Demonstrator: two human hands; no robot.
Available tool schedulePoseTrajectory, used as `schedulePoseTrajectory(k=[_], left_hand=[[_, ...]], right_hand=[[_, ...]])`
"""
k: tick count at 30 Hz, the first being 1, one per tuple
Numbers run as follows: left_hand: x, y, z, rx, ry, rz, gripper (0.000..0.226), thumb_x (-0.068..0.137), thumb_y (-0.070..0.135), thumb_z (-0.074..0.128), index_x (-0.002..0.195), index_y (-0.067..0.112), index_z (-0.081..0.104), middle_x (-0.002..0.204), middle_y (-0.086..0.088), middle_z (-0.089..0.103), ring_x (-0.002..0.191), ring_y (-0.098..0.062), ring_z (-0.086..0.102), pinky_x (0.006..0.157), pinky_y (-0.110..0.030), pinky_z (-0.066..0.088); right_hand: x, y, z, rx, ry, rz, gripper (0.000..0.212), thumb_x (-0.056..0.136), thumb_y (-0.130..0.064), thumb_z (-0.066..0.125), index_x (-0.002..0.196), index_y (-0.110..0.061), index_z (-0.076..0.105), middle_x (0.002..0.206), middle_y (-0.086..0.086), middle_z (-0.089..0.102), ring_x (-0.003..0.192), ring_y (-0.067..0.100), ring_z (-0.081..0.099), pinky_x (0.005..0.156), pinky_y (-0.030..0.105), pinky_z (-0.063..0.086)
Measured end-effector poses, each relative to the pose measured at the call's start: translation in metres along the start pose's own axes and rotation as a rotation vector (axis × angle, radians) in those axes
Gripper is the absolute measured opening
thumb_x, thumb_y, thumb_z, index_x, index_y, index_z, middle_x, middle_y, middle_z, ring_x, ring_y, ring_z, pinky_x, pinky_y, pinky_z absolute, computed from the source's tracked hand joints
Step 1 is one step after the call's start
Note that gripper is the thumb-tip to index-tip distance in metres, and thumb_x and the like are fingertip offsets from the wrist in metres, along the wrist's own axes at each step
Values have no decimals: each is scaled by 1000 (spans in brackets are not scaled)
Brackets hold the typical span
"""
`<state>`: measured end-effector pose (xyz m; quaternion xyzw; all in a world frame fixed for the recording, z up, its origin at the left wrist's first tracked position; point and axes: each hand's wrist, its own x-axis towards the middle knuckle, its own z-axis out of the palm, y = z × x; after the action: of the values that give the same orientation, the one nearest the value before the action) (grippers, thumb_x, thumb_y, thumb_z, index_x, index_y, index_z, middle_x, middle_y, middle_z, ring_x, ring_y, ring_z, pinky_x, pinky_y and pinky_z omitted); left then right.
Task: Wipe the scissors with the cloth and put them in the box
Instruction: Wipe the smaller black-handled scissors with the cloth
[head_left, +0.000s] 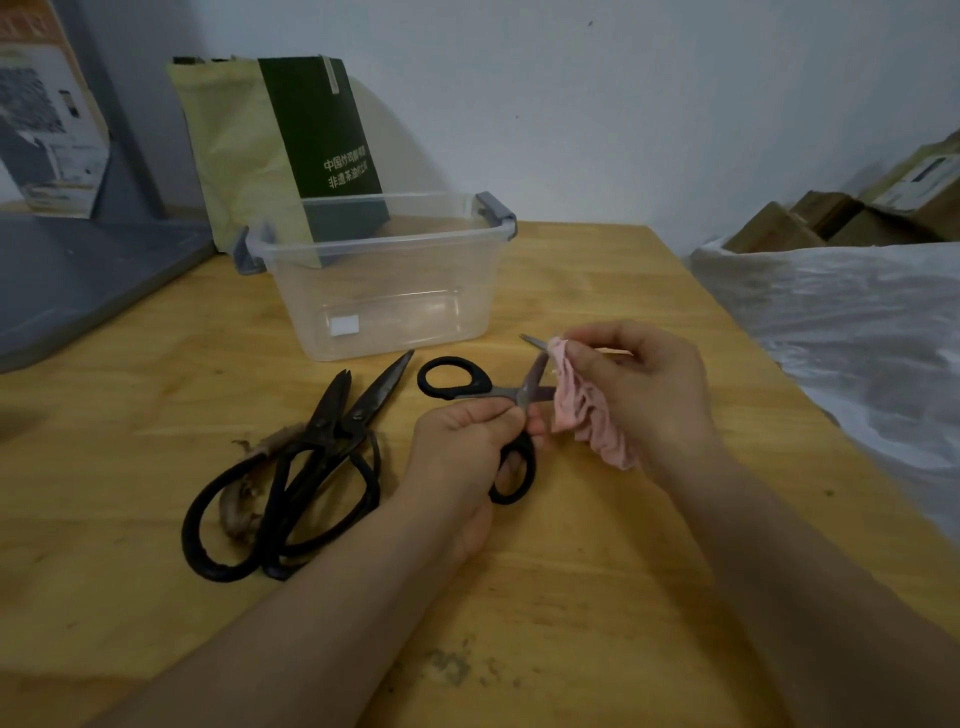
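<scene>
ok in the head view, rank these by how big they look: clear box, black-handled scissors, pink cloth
1. clear box, largest though farthest.
2. black-handled scissors, partly covered by the left hand.
3. pink cloth, smallest as seen; it is bunched in the right hand, so its spread size is unsure.

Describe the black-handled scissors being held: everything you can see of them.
The black-handled scissors are a small pair with black, plastic-looking loop handles and grey metal blades. They are spread open, and the blades cross at the pivot. The left hand grips the lower loop; the upper loop is free. The pink cloth, pinched by the right hand, wraps one blade, whose tip pokes out beyond it. They sit just in front of the clear plastic box.
</scene>
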<state>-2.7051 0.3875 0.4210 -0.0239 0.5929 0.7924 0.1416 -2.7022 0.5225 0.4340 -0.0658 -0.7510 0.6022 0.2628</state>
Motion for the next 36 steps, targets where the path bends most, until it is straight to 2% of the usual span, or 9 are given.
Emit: schedulePoseTrajectory(k=[5, 10, 14, 18, 20, 23, 29, 32, 36], left_hand=[[-1, -1, -1, -4, -8, 18, 16, 88, -4, 56, 86, 2, 71, 88, -17, 72, 80, -25, 67, 74, -31, 54], [-2, 0, -1, 35, -19, 33, 19, 89, -3, 54, 81, 3, 70, 69, -7, 70, 64, -14, 65, 65, -24, 50], [-2, 0, 2, 81, -26, 50, 16, 89, -3, 53, 82, -4, 67, 68, -11, 64, 64, -19, 59, 65, -27, 45], [-3, 0, 2, 60, 19, 35, 17, 90, -2, 55, 79, 3, 68, 71, -11, 68, 72, -22, 63, 68, -28, 47], [-4, 1, 2, 36, 18, 35, 19, 89, -2, 55, 79, 8, 67, 71, -6, 70, 73, -18, 65, 67, -25, 50], [-5, 1, 3, 21, 10, 40, 27, 89, -3, 55, 73, 15, 67, 62, 4, 70, 65, -10, 67, 64, -21, 53], [-7, 0, 4, 93, 0, 65, 24, 90, -3, 54, 72, 7, 67, 61, -5, 64, 58, -13, 59, 49, -14, 45], [-7, 1, 4, 60, 2, 68, 21, 89, -4, 54, 74, 4, 65, 62, -7, 64, 61, -16, 59, 68, -27, 49], [-4, 1, 2, 35, 22, 78, 17, 89, 7, 58, 76, 4, 69, 67, -9, 66, 71, -20, 60, 74, -35, 48]], right_hand=[[-4, 7, 8, -216, -221, -168, 17, 74, -8, 77, 87, -20, 75, 96, -8, 63, 95, 2, 59, 85, 13, 47], [-5, 5, 18, -466, -205, -342, 3, 84, -9, 68, 85, -12, 68, 89, -10, 50, 80, 1, 50, 73, 7, 38], [-2, 7, 19, -602, -131, -260, 9, 94, -17, 55, 88, -22, 51, 100, -7, 46, 87, 4, 43, 69, 16, 29], [0, 4, 14, -344, -38, -148, 13, 90, -14, 61, 81, -23, 59, 86, -13, 60, 75, -2, 56, 70, 15, 47], [-5, -1, 11, -117, -122, -74, 18, 87, -10, 66, 76, -24, 64, 79, -13, 64, 69, -4, 62, 62, 15, 50], [-9, 2, 13, -245, -228, -183, 23, 80, -13, 73, 71, -32, 64, 89, -8, 62, 83, 3, 59, 65, 12, 47], [-1, 11, 14, -444, -69, -138, 10, 90, -20, 62, 83, -24, 58, 100, -3, 61, 89, 9, 58, 76, 22, 47], [3, 8, 7, -351, 30, -122, 16, 88, -16, 65, 77, -27, 60, 87, -12, 63, 79, -1, 57, 70, 7, 43], [-2, -2, 1, -181, -19, -137, 20, 81, -13, 72, 72, -30, 67, 75, -16, 66, 67, -5, 61, 62, 11, 47]])
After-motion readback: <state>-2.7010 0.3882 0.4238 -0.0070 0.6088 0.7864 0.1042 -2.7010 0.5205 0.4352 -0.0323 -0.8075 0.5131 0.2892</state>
